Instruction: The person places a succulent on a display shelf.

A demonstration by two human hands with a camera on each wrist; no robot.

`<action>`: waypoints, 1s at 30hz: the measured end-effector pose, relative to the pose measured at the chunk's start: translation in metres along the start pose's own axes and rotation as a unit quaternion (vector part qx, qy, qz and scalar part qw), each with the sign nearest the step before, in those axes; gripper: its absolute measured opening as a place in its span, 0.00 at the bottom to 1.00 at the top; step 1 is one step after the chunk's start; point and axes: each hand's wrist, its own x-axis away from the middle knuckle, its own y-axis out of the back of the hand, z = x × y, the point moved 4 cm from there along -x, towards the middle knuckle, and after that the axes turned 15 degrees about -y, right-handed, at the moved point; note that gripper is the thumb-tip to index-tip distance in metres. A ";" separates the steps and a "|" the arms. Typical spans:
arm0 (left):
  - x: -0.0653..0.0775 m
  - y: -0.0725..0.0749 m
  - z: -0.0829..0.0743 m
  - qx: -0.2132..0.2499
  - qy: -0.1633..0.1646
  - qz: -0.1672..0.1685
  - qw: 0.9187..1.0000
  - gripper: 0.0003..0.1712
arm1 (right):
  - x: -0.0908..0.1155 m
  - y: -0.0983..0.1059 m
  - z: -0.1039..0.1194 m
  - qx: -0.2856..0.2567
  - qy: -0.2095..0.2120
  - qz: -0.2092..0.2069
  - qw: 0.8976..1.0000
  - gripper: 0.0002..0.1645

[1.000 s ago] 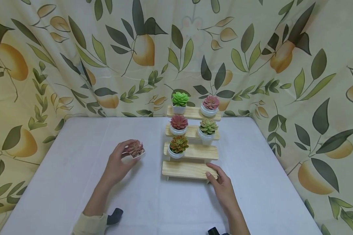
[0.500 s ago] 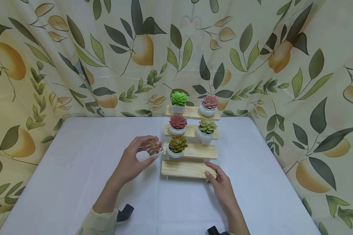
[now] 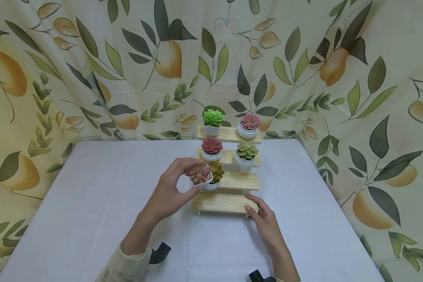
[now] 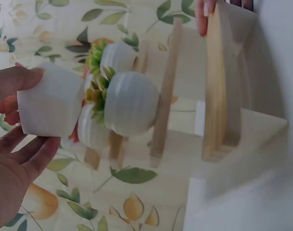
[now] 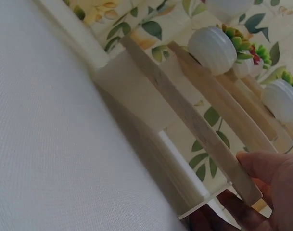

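My left hand (image 3: 170, 192) holds a potted pink succulent (image 3: 198, 173) between thumb and fingers. Its white angular pot (image 4: 52, 101) shows plainly in the left wrist view. The plant is in the air at the left side of a four-step wooden plant stand (image 3: 220, 203), partly covering an orange-green succulent (image 3: 217, 171) on the second step from the bottom. At the stand's lower right, my right hand (image 3: 266, 221) grips the end of the bottom board (image 5: 194, 125), thumb on top and fingers beneath. That bottom board bears no pot.
A bright green succulent (image 3: 213, 117) and a pink one (image 3: 249, 122) stand on the top step. Below them are a dark red succulent (image 3: 212, 145) and a pale green one (image 3: 246, 150). A white cloth covers the table (image 3: 91, 188); a patterned curtain (image 3: 127, 78) hangs behind.
My left hand has carried the pink succulent rightward from over the table to the stand, now in front of the orange-green succulent. My right hand keeps its grip on the bottom board.
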 end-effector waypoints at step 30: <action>-0.045 -0.111 -0.017 0.048 -0.041 0.093 0.994 0.35 | 0.001 0.000 0.002 -0.023 0.019 0.003 1.000 0.23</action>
